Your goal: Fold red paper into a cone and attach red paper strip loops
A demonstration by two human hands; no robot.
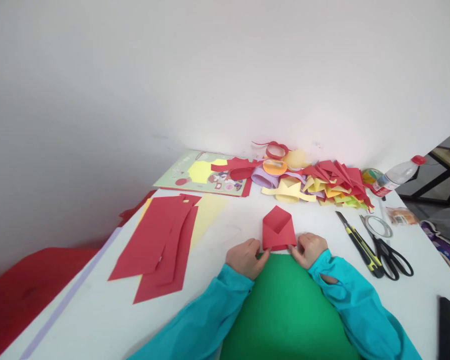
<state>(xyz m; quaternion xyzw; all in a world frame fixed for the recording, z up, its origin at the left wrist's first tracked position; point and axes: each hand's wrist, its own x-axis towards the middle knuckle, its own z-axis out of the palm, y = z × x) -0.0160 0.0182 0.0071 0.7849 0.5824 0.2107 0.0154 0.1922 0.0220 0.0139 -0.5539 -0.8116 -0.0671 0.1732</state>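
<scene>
Head view: my left hand (247, 257) and my right hand (309, 249) are set at the two near corners of a red paper envelope (279, 237), one hand per corner. Grip state: narrow on both sides, thumb and fingertips pinching the near edge. The envelope is positioned between my hands above the white table (97, 317), its pointed flap directed away from me. Flat red sheets (150, 235) lie to the left. A yellow-and-black cutter (360, 247) and black-handled scissors (378, 244) lie side by side to the right.
</scene>
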